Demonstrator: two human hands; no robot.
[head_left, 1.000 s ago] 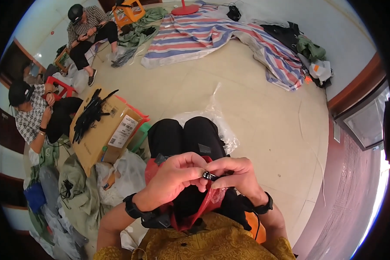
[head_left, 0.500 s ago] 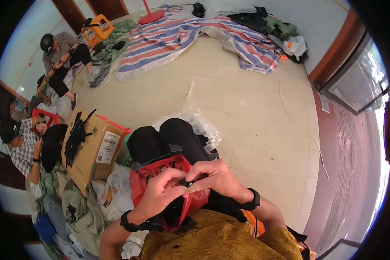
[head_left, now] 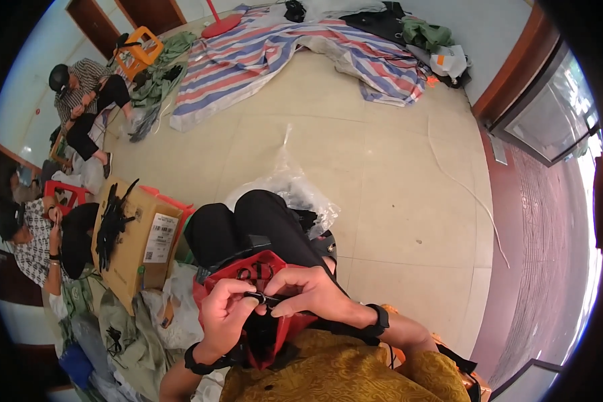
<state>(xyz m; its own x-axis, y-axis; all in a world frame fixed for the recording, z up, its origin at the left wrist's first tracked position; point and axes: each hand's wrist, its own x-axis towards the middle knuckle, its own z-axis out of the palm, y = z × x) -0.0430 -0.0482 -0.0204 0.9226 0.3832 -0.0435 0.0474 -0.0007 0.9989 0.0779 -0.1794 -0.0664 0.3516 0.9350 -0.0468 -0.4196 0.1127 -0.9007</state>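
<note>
Above my lap, my left hand (head_left: 226, 318) and my right hand (head_left: 313, 293) meet, each with its thumb and fingers closed. Between them they pinch a small, narrow black strap-like piece (head_left: 266, 299) with a shiny bit at its middle. My left fingers have one end, my right fingers the other; its exact kind is too small to tell. Directly beneath, a red plastic bag (head_left: 272, 260) lies open on my lap. Dark looped pieces (head_left: 250, 273) show inside it, partly hidden by my hands.
Left of my knees stands a cardboard box (head_left: 130, 258) with a bundle of black straps (head_left: 114, 224) on top. Clear plastic (head_left: 285, 181) lies beyond my knees, a striped sheet (head_left: 248, 67) farther off. Two people (head_left: 37, 234) sit at the left; green cloth (head_left: 130, 335) is heaped nearby.
My hands have moved slightly left and a little apart, so more of the black piece shows between them. The view has shifted a little.
</note>
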